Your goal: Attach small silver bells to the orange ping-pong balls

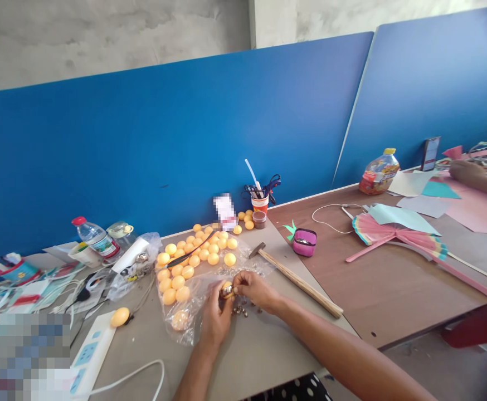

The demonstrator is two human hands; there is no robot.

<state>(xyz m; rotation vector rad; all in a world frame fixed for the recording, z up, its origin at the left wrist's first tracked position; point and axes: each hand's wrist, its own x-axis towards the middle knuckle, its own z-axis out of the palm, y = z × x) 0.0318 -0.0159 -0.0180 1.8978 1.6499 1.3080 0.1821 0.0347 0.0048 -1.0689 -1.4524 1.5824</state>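
Note:
My left hand (215, 316) is closed around an orange ball (227, 289) that has shiny dark metallic pieces on it. The fingertips of my right hand (255, 289) pinch at the ball's right side; whatever small piece sits between them is too small to make out. Below my fingers lie several small metal beads (239, 311) on the table. Just beyond my hands, many orange balls (194, 260) rest on a crumpled clear plastic bag (210, 281). To the right of my right hand lies a hammer (297, 281) with a wooden handle.
A power strip (91, 353) and white cable (143, 367) lie at left, near a water bottle (97, 240). A purple container (304, 243), a cup of tools (259, 203) and a pink fan (394, 234) stand or lie rightward. A co-worker's arm (481, 181) reaches in at far right.

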